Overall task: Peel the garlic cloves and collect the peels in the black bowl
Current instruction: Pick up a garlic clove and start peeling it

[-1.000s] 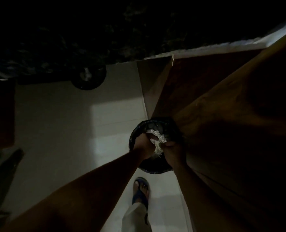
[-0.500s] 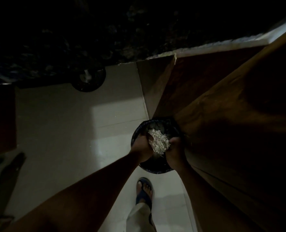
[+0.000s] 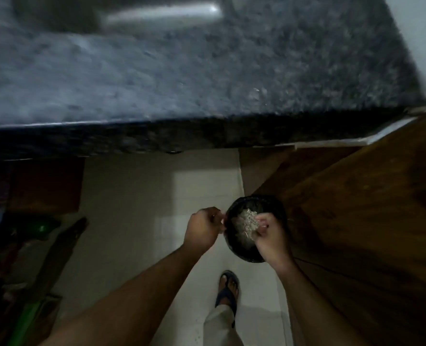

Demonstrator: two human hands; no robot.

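The black bowl (image 3: 254,202) is held low over the tiled floor, beside a wooden panel. A pale clump of garlic peels (image 3: 247,223) lies inside it. My left hand (image 3: 202,229) is at the bowl's left rim with its fingers curled and seems to pinch the rim. Over the right side of the bowl, my right hand (image 3: 270,237) has its fingers curled round the clump of peels. No garlic cloves can be made out in this dim, blurred view.
A dark speckled stone counter (image 3: 207,83) fills the top, with a blurred steel sink edge (image 3: 162,13). A brown wooden panel (image 3: 361,221) stands at right. Below are the pale floor tiles (image 3: 132,221), my sandalled foot (image 3: 228,288), and dark clutter with a green object (image 3: 41,228) at left.
The view has tilted up and brightened, so the counter top now shows. My left hand has come off the peels to the bowl's left rim; my right hand stays on the clump.
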